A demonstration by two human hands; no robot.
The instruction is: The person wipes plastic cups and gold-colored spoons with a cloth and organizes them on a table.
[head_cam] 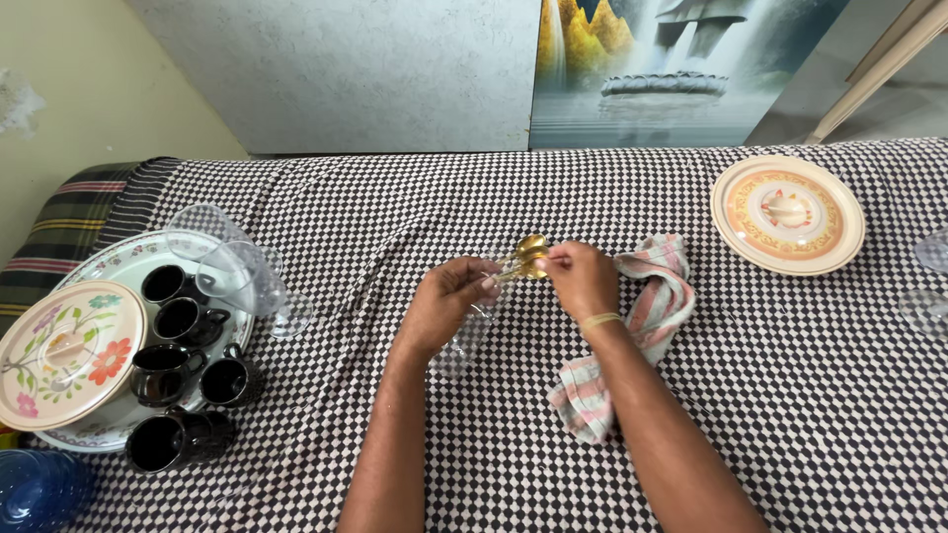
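Note:
My left hand [446,301] grips the handles of a few golden spoons [530,254], whose bowls point away from me. My right hand [583,279] pinches the spoons near their bowls, its thumb and fingers closed on them. A striped pink and grey cloth [664,296] lies under and to the right of my right hand, trailing toward me on the checked tablecloth. A clear glass [462,345] lies on its side just below my left hand.
At the left stands a floral tray [128,259] with several black cups [183,321], clear glasses [237,271] and a floral lidded dish [64,352]. A blue glass bowl [35,491] sits at the bottom left. An orange patterned plate with lid [787,213] lies at the right, more clear glassware [928,286] beside it.

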